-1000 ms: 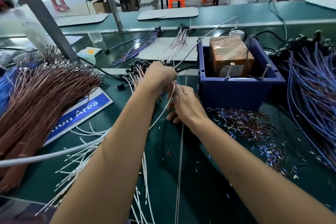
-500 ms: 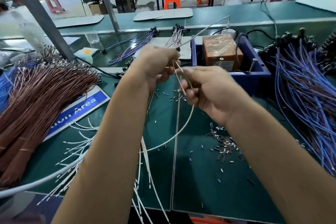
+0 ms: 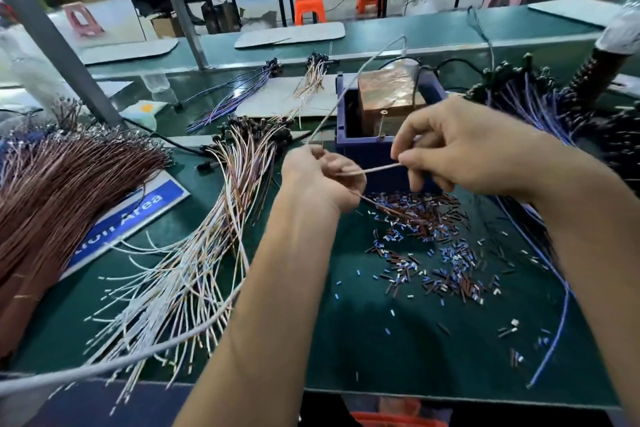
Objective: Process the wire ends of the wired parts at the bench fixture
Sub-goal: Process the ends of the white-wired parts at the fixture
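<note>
you have one thin pale wire stretched nearly level in front of the blue bench fixture, which stands at mid-bench with a tape-wrapped brown block inside it. to the left of the fixture, the pile of wired parts lies fanned on the green bench, black heads clustered at the far end beside the fixture and pale and brown wire ends spread toward the near edge. cut insulation bits in blue, brown and white lie scattered on the bench just in front of the fixture.
</note>
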The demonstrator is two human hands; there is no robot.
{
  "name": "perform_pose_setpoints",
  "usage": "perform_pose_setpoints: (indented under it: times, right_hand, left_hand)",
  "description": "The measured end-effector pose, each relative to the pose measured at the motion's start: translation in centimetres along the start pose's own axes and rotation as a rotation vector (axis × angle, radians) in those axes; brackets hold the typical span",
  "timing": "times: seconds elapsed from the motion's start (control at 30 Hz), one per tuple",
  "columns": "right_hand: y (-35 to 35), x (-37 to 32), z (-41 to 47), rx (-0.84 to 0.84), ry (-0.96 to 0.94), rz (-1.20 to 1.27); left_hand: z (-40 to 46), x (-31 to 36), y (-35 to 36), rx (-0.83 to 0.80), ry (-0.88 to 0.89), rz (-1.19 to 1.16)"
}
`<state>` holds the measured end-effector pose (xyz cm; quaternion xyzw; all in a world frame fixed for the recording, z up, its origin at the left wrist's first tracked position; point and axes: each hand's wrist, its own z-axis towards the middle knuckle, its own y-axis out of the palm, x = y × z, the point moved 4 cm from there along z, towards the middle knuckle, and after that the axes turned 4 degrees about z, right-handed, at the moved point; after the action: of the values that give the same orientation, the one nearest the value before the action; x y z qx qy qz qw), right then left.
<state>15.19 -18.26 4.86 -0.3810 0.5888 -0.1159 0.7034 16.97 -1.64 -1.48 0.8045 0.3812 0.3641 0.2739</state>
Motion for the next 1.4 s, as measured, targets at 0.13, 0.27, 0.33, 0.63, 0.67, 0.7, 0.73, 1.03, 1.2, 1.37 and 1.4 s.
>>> perform_pose_setpoints:
  times: [0.13,0.27,0.33,0.63,0.67,0.7,0.73,1.03,1.2,1.37,1.4]
  right_hand:
    - [1.2,2.0,0.5,-0.059,0.035,-0.123]
    - [3.0,3.7,0.2,-0.220,0.107,-0.153]
    - [3.1,4.5,-0.6,-0.283,0.109,-0.107]
    - [-0.1,6.5,-1.4,-0.010,0.049,0.061]
    - [0.0,6.6,-1.2,0.013,0.038,0.093]
    - [0.2,6.7,-1.1,0.031,0.027,0.138]
    - [0.5,6.9,-0.9,0.048,0.020,0.186]
    - [2.8,10.0,-0.4,0.150,0.053,0.540]
    - [3.2,10.9,-0.9,0.169,-0.025,0.609]
    - [3.6,11.0,-0.7,0.232,-0.084,0.569]
    - [3.6,11.1,-0.8,0.244,-0.085,0.568]
  left_hand:
    - [-0.1,-3.2,-1.6,0.087,0.080,-0.101]
    - [0.6,-3.6,-2.3,0.097,0.237,-0.309]
    - [1.1,-3.3,-2.4,0.070,0.284,-0.405]
    - [1.7,-3.8,-2.9,-0.089,0.726,0.461]
    - [1.6,-4.2,-2.9,-0.115,0.870,0.696]
    - [1.5,-4.7,-2.9,-0.133,1.015,0.930]
    - [1.6,-5.2,-2.7,-0.157,1.135,1.133]
    - [3.1,-5.7,-3.3,-0.300,1.180,1.373]
    - [3.4,-5.1,-3.4,-0.288,1.056,1.338]
    - [3.4,-5.6,-3.4,-0.316,1.022,1.356]
    - [3.3,-5.7,-3.3,-0.330,1.030,1.354]
